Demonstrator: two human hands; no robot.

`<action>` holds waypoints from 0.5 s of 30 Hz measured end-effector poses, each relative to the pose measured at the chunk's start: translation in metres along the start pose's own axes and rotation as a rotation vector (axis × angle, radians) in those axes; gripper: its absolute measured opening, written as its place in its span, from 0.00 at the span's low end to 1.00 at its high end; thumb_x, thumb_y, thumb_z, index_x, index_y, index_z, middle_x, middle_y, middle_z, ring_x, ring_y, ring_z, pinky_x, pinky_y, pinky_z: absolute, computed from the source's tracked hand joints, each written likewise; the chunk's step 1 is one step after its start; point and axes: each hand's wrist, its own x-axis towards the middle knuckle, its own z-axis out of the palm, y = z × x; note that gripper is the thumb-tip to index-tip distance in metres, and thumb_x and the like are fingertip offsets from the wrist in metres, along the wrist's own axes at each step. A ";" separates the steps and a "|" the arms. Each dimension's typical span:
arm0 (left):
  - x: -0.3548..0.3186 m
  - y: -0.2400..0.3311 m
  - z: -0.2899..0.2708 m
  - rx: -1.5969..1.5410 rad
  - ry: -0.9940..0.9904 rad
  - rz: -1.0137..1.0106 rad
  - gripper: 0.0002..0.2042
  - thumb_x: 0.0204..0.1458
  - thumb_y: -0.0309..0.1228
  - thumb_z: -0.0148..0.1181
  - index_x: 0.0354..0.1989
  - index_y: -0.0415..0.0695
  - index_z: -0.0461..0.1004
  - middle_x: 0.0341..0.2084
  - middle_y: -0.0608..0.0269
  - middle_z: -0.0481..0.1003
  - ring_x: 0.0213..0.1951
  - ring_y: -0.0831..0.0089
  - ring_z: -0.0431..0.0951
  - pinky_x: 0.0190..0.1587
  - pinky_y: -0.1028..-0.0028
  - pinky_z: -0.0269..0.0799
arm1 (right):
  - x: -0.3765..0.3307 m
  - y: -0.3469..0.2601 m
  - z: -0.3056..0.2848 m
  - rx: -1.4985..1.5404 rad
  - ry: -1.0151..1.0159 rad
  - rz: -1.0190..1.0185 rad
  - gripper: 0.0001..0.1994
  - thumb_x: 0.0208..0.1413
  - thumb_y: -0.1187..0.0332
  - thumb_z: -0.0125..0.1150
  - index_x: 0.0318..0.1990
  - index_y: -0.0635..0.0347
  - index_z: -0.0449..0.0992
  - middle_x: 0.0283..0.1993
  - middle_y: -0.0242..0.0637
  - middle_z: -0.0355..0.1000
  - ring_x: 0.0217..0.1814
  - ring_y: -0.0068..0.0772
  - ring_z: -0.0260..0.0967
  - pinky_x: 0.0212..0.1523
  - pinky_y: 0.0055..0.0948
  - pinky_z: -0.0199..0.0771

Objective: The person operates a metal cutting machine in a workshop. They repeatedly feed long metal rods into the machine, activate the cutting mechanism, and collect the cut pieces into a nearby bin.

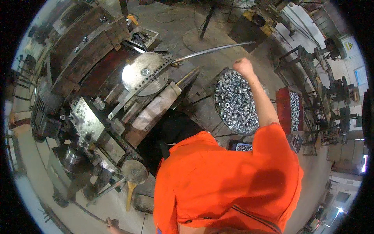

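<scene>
Silvery metal pieces (235,102), seemingly cylindrical

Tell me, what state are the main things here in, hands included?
Round tub: open, filled with metal fittings.
Red bin: open, holding metal fittings.
Perforated bar: lying across the steel disc.
Right hand: curled shut by the tub's far edge; anything held is hidden.
Left hand: at the rod's end; grip unclear.
</scene>
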 end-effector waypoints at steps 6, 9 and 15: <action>-0.003 0.003 -0.006 0.019 0.073 -0.017 0.20 0.45 0.39 0.63 0.37 0.33 0.69 0.12 0.60 0.66 0.14 0.73 0.65 0.17 0.70 0.68 | 0.002 0.015 0.089 -0.242 -0.270 -0.043 0.15 0.39 0.59 0.53 0.33 0.53 0.79 0.36 0.45 0.74 0.42 0.45 0.71 0.45 0.34 0.71; -0.032 0.028 0.004 0.016 0.069 -0.042 0.16 0.47 0.34 0.61 0.35 0.32 0.68 0.12 0.65 0.64 0.15 0.76 0.64 0.20 0.72 0.68 | -0.010 -0.017 0.093 -0.334 -0.233 0.023 0.20 0.41 0.59 0.51 0.38 0.62 0.76 0.46 0.48 0.71 0.50 0.45 0.68 0.51 0.35 0.67; -0.020 0.013 -0.004 0.086 0.046 0.042 0.15 0.46 0.39 0.62 0.28 0.39 0.67 0.12 0.63 0.67 0.13 0.76 0.66 0.19 0.74 0.66 | 0.012 0.047 0.108 -0.548 -0.139 -0.652 0.10 0.43 0.61 0.50 0.23 0.55 0.75 0.33 0.45 0.73 0.36 0.45 0.70 0.37 0.42 0.69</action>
